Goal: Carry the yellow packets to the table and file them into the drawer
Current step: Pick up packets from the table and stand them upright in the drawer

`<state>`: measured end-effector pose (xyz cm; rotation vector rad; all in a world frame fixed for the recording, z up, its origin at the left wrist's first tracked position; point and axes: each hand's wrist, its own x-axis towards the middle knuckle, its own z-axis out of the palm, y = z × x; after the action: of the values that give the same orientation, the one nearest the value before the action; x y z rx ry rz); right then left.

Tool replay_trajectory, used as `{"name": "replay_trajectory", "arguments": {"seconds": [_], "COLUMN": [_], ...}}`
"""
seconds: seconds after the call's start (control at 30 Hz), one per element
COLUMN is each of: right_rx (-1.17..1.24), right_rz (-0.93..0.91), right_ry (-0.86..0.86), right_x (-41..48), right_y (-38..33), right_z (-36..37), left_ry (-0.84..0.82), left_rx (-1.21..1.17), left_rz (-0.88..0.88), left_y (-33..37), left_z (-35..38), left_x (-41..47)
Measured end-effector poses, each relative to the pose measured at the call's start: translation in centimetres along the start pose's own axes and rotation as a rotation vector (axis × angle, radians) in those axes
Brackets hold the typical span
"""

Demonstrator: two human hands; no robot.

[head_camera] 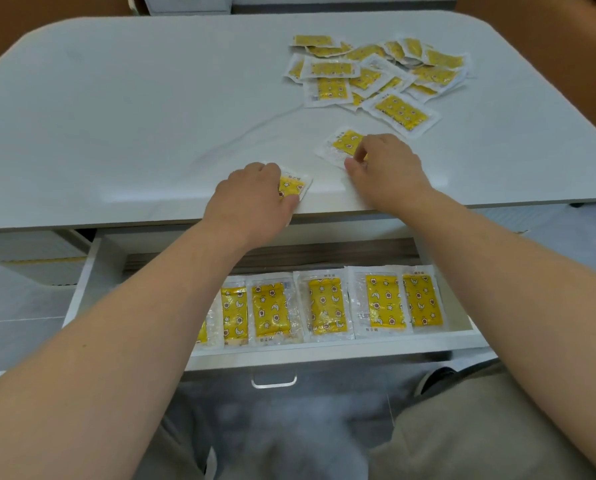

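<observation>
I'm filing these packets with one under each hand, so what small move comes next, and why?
Probably draw the edge packet, held by the left hand, off the table and down into the open drawer, beside the filed row; the right hand pinches the next packet.

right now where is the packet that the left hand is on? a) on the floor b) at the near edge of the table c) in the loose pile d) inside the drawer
b: the left hand grips a yellow packet at the near edge of the table, above the open drawer and apart from the pile.
</observation>
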<state>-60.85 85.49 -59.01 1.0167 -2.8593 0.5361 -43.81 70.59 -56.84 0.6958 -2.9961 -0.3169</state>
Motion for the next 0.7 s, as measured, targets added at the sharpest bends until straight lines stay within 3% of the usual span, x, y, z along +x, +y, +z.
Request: {"name": "replay_trajectory", "arguments": {"seconds": [0.13, 0.27, 0.5, 0.7], "right_rx": [-0.064, -0.018, 0.213, 0.285], "right_rz": [0.058, 0.142, 0.34, 0.281], "right_ry": [-0.007, -0.066, -0.25, -0.295], "right_x": [-0.4, -0.6, -0.7, -1.5], "right_y": [-0.1, -1.0, -3.2, -4.5], "right_z": [-0.6, -1.2, -1.9, -1.5], "left_ry": [0.031, 0.017, -0.2, -0.044], "left_rx": [0.088, -0.03, -0.08, 0.136], "left_rz": [0.016, -0.039, -0.067, 0.113], "left_y": [-0.3, -0.7, -1.4, -2.0], "left_z": [-0.1, -0.2, -0.3, 1.2], "left_x": [-0.2, -0.2, -0.1, -0.9]}}
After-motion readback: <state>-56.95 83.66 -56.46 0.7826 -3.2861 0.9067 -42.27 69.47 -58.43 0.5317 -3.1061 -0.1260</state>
